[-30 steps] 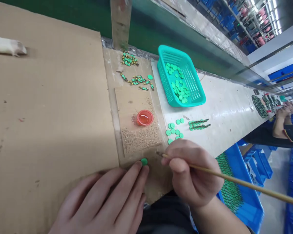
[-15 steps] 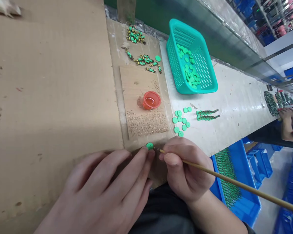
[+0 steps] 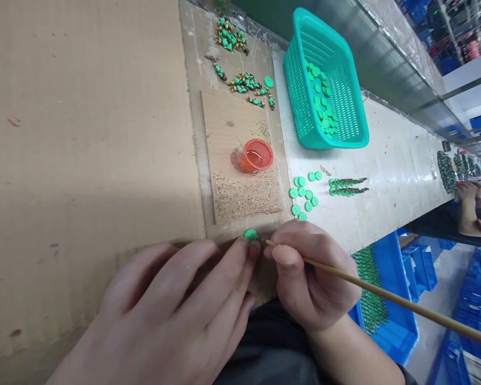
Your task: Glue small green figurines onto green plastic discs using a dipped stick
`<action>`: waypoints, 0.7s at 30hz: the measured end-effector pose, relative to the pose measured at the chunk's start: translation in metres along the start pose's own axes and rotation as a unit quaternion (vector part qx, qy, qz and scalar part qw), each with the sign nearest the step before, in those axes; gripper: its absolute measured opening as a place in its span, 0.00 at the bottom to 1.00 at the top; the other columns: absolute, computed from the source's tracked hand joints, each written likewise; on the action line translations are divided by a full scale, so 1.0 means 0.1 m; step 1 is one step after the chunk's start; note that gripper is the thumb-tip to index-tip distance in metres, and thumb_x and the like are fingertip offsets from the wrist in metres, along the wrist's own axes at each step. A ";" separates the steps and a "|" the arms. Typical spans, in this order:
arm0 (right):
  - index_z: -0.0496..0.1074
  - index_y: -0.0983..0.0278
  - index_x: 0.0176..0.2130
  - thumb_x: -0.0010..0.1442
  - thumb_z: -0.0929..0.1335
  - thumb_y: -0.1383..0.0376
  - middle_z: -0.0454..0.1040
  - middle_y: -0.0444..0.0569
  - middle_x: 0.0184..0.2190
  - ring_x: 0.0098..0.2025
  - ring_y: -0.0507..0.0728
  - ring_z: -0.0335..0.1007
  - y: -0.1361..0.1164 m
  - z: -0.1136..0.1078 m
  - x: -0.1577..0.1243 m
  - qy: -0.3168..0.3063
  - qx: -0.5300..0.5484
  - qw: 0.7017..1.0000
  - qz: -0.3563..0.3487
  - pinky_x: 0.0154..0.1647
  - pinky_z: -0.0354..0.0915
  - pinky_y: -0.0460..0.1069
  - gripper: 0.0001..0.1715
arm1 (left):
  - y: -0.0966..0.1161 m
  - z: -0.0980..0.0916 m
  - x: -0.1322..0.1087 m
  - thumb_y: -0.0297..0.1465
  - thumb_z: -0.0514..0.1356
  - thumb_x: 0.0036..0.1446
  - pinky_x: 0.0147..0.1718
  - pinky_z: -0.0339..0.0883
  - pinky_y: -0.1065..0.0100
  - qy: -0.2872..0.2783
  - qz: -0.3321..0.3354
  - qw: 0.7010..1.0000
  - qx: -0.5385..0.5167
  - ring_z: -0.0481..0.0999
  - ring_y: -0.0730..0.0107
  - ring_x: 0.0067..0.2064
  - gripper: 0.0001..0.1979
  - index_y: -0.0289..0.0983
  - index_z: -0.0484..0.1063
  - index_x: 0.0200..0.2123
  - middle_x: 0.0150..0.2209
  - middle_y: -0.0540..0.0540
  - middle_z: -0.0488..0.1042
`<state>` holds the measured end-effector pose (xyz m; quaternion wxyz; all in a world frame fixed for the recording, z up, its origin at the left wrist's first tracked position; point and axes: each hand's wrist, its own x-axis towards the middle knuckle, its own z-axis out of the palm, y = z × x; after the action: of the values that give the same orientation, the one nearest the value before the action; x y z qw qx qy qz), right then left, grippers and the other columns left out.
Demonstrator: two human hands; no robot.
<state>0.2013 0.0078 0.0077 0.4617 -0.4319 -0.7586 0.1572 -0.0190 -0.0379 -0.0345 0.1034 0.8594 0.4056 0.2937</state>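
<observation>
My left hand (image 3: 172,310) lies flat on the brown cardboard (image 3: 84,133), fingers stretched out, with two fingertips touching a small green disc (image 3: 250,234). My right hand (image 3: 310,272) is closed around a thin wooden stick (image 3: 385,297), whose tip points at the disc from the right. Tiny gold beads (image 3: 244,195) are spread on a smaller cardboard piece just beyond the disc, with an orange cap of liquid (image 3: 257,155) above them.
A teal basket (image 3: 336,133) holds several green discs. Loose green discs (image 3: 302,195) and two finished strings (image 3: 347,186) lie on the white bench. Assembled green-gold pieces (image 3: 244,83) sit farther back. Blue bins (image 3: 388,299) stand below right. Another person's hands (image 3: 475,190) work at far right.
The view has shifted so the bench sits higher in frame. My left fingertips stay on the green disc and the stick tip has come closer to it.
</observation>
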 end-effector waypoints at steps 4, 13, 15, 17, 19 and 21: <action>0.79 0.58 0.50 0.84 0.70 0.68 0.85 0.46 0.34 0.33 0.56 0.84 -0.02 -0.01 -0.01 -0.008 -0.009 1.000 0.023 0.37 0.85 0.52 0.08 | 0.00 0.01 -0.02 0.43 0.63 0.81 0.76 0.62 0.43 0.006 -0.001 1.000 -0.009 0.77 0.50 0.70 0.17 0.49 0.83 0.65 0.76 0.55 0.78; 0.79 0.59 0.49 0.83 0.70 0.68 0.85 0.45 0.34 0.32 0.55 0.83 -0.01 0.01 0.01 -0.008 -0.008 1.000 0.014 0.35 0.84 0.52 0.07 | -0.01 0.01 -0.02 0.42 0.62 0.79 0.74 0.67 0.43 0.007 -0.003 1.000 0.007 0.80 0.51 0.68 0.17 0.50 0.84 0.64 0.75 0.55 0.80; 0.79 0.59 0.50 0.83 0.70 0.68 0.84 0.45 0.34 0.32 0.56 0.83 0.00 0.02 -0.03 0.010 -0.005 1.000 0.010 0.34 0.83 0.53 0.06 | -0.01 0.00 -0.01 0.42 0.62 0.80 0.72 0.68 0.43 0.004 -0.006 1.000 0.011 0.80 0.51 0.68 0.17 0.51 0.85 0.64 0.75 0.56 0.80; 0.79 0.59 0.51 0.83 0.71 0.68 0.84 0.45 0.34 0.32 0.56 0.83 0.01 0.01 -0.05 0.030 -0.006 0.999 0.010 0.33 0.82 0.53 0.05 | 0.00 0.00 0.01 0.43 0.62 0.80 0.70 0.69 0.44 0.004 -0.007 1.000 0.014 0.81 0.52 0.67 0.16 0.51 0.85 0.63 0.74 0.57 0.80; 0.78 0.58 0.50 0.84 0.71 0.67 0.84 0.44 0.34 0.31 0.55 0.82 0.01 -0.02 -0.01 0.047 -0.010 0.999 0.013 0.33 0.81 0.53 0.05 | 0.01 -0.01 0.03 0.43 0.61 0.81 0.68 0.70 0.44 0.010 -0.007 1.000 0.016 0.81 0.52 0.66 0.18 0.49 0.84 0.64 0.75 0.56 0.80; 0.77 0.57 0.48 0.85 0.69 0.66 0.83 0.44 0.35 0.32 0.55 0.81 0.02 -0.08 0.12 0.037 -0.021 0.999 0.021 0.35 0.79 0.53 0.08 | 0.01 -0.02 0.05 0.43 0.61 0.81 0.66 0.70 0.44 0.015 -0.009 1.000 0.018 0.82 0.51 0.65 0.21 0.46 0.83 0.68 0.75 0.55 0.81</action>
<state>0.2065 0.0170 0.0173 0.4770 -0.4631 -0.7347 0.1352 -0.0167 -0.0349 -0.0306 0.0841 0.8528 0.4200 0.2987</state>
